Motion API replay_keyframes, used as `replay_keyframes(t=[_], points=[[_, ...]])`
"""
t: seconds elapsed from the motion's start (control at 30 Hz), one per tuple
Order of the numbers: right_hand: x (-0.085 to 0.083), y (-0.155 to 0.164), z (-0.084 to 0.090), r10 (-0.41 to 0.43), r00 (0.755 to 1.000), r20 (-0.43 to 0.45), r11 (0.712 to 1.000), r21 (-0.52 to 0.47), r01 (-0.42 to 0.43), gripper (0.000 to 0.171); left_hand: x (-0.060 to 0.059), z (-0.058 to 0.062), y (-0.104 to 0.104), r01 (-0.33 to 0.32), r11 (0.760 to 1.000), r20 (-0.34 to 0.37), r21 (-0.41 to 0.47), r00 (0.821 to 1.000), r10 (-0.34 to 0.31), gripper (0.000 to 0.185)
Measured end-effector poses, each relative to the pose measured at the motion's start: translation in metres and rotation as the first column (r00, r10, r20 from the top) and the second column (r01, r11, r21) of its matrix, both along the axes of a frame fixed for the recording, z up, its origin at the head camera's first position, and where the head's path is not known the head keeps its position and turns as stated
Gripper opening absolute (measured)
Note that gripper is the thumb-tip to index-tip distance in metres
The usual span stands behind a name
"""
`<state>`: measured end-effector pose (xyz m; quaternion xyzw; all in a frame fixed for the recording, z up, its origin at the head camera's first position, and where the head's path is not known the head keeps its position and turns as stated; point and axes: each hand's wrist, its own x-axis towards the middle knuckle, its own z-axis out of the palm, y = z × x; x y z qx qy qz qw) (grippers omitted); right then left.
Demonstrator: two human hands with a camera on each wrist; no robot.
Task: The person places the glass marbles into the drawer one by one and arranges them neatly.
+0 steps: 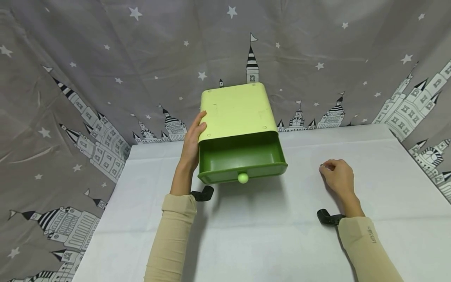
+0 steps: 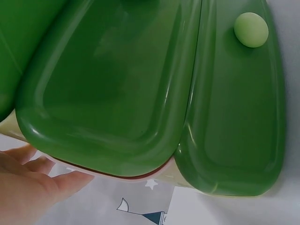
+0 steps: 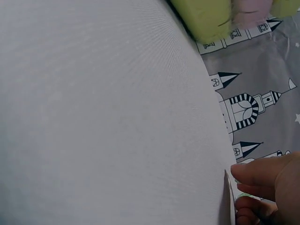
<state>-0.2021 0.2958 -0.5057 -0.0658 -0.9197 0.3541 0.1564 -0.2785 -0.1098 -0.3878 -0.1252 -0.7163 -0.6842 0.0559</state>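
We see a light green box standing near the far edge of the worktop, toward its left half, with a darker green drawer pulled out toward us. The drawer shows nothing inside, and a pale round knob sits in the middle of its front. In the left wrist view the drawer's glossy inside and its front panel with the knob fill most of the frame.

Our left hand lies flat against the left side of the box, its fingers straight and close together, the thumb resting on the top edge. From the left wrist view we make out the fingers reaching under the rounded side of the box, pressed against it rather than curled round it.

Our right hand rests on the worktop well to the right of the box, near the middle of the right half. Its fingers are curled in, and the thumb and forefinger pinch a small object; it is too small for us to say what it is. The right wrist view shows the curled fingers at the worktop.

A grey curtain printed with stars and castles hangs behind the worktop and along both sides.
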Motion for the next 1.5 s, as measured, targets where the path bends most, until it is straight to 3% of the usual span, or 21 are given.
replay_keyframes(t=[0.23, 0.73, 1.5], points=[[0.000, -0.001, 0.003, 0.002, 1.000, -0.013, 1.000, 0.004, -0.002, 0.023, 0.000, 0.001, 0.000, 0.005, 1.000, -0.002, -0.005, 1.000, -0.005, 0.053], [0.004, -0.012, 0.012, -0.035, 0.999, -0.027, 0.996, -0.084, 0.033, 0.024, -0.002, 0.002, 0.002, 0.003, 1.000, -0.001, -0.002, 1.000, -0.003, 0.052], [0.029, -0.036, 0.065, -0.012, 0.973, -0.230, 0.998, -0.069, -0.004, 0.022, -0.001, 0.001, -0.003, 0.017, 1.000, 0.025, 0.006, 1.000, -0.017, 0.052]])
